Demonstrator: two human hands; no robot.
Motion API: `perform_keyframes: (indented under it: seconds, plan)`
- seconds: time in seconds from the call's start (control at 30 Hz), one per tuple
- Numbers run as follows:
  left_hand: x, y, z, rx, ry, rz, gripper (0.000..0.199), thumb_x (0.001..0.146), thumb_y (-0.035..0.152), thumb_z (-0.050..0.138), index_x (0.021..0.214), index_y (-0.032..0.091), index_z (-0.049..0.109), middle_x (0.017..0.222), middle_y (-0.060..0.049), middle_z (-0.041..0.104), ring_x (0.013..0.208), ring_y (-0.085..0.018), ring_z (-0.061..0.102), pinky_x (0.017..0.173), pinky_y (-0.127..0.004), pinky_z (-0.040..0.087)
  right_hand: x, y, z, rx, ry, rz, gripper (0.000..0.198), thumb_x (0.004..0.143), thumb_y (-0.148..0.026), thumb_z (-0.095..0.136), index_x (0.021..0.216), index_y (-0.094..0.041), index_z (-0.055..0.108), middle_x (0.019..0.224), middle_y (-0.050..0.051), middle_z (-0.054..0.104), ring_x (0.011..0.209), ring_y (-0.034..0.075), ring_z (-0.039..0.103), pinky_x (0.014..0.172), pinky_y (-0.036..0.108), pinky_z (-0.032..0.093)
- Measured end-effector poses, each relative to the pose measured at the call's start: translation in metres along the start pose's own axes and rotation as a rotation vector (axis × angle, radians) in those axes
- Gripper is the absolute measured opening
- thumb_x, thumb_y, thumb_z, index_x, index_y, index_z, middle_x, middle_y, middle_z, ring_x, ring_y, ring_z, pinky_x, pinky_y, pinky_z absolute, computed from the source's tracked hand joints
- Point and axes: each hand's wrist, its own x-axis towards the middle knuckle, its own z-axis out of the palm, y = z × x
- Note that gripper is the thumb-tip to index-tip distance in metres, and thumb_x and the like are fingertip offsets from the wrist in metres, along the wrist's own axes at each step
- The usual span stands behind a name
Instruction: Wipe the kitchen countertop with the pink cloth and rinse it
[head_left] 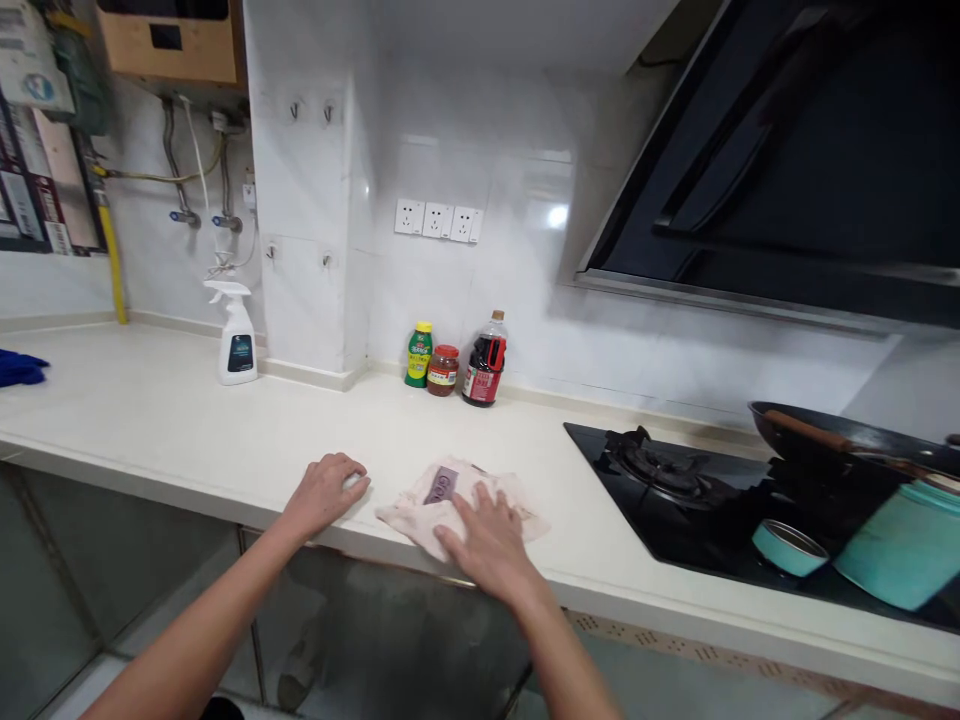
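As the left hand [324,495] sits beside it, the right hand [491,540] lies on a cloth [427,512]

Where the bench [187,420] runs left of the hob [592,460], the cloth lies near the front edge, with the right hand palm down over its right part. The fingers [480,500] of that hand are open and spread across the fabric, not gripping it. The cloth (pale pink, with a purple label [441,486] that bears lettering) is rumpled at its edges.

The left hand is near the cloth but apart from it, back upward at the bench's front edge. Its fingers are loosely bent and open, the thumb standing off from them; whether it bears on the bench, I cannot tell.

Behind the cloth, by the wall, stand a green bottle [418,355] with a yellow cap, a red-lidded jar [443,374] just beside it, and a dark sauce bottle [482,378], all upright. Farther left are a white spray bottle [238,345] and, at the edge of view, a blue rag [21,368].

On the hob are a pan [892,437], a teal pot [904,545] and, left of the pot, a small teal bowl [790,550]. A black hood [795,170] hangs above them
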Motion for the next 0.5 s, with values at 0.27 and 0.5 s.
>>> perform_keyframes:
  seconds: [0.27,0.5]
  plan:
    - [0.002,-0.005,-0.012,-0.279,0.099,-0.265,0.037,0.088,0.052,0.044,0.082,0.023,0.066,0.088,-0.003,0.073,0.087,-0.021,0.067,0.081,-0.032,0.05,0.023,-0.085,0.038,-0.189,-0.239,-0.367,0.064,0.091,-0.07,0.053,0.145,-0.036,0.049,0.161,0.011,0.031,0.148,0.045,0.021,0.113,0.066,0.024]
    - [0.002,-0.006,-0.012,-0.207,0.12,-0.216,0.035,0.084,0.049,0.048,0.087,0.022,0.068,0.098,-0.007,0.074,0.098,-0.025,0.066,0.089,-0.036,0.05,-0.01,-0.004,0.001,-0.152,-0.094,-0.346,0.051,0.09,-0.057,0.065,0.134,-0.032,0.059,0.154,0.009,0.044,0.143,0.033,0.035,0.118,0.054,0.027]
